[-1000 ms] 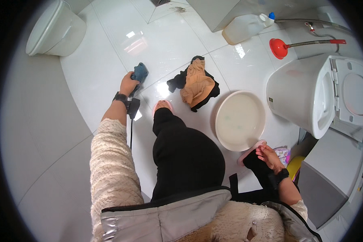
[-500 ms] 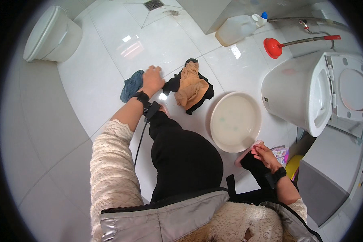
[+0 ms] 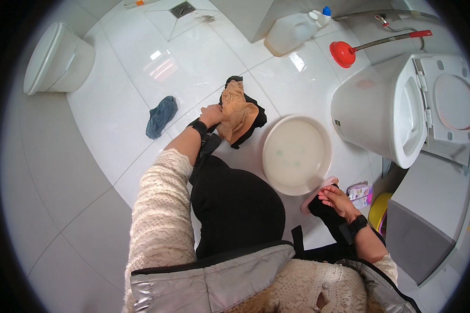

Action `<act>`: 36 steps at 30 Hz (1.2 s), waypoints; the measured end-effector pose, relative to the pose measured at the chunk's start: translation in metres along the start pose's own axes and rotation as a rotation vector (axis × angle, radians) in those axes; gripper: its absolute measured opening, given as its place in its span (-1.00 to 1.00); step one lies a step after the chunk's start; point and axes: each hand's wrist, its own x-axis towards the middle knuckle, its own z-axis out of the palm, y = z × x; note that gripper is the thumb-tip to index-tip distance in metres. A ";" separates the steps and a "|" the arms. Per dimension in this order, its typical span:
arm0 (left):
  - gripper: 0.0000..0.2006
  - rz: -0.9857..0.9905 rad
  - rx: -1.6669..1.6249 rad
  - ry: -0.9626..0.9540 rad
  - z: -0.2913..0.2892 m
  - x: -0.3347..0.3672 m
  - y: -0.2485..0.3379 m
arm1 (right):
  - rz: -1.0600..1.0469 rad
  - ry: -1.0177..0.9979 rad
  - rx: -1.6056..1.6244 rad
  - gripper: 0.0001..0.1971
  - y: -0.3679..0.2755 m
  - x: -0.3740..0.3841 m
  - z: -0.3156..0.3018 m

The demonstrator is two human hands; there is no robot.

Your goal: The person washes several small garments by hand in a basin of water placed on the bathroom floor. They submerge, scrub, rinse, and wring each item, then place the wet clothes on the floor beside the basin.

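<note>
The left hand (image 3: pixel 211 115) is at the edge of the tan cloth (image 3: pixel 238 119). Its fingers bend down, so I can't tell if they grip. The tan cloth lies on the floor (image 3: pixel 117 78) and hides much of the black cloth (image 3: pixel 257 120) under it. The right hand (image 3: pixel 339 202) is half curled by a pink slipper (image 3: pixel 308 201); I can't tell if its fingers pinch. A yellow thing (image 3: pixel 379 215) is partly hidden, and the orange thing (image 3: pixel 139 3) up top gets cut off
</note>
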 end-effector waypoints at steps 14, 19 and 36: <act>-0.22 0.093 -0.857 0.075 -0.002 -0.034 0.028 | -0.037 -0.097 -0.035 -0.80 -0.001 -0.002 0.006; -0.40 0.026 -0.831 -0.020 0.008 -0.014 0.014 | -0.038 -0.087 -0.011 -0.80 -0.003 -0.001 0.007; -0.60 0.146 -1.171 -0.101 -0.070 -0.121 0.106 | -0.224 -0.164 -0.195 -0.80 -0.031 -0.001 0.032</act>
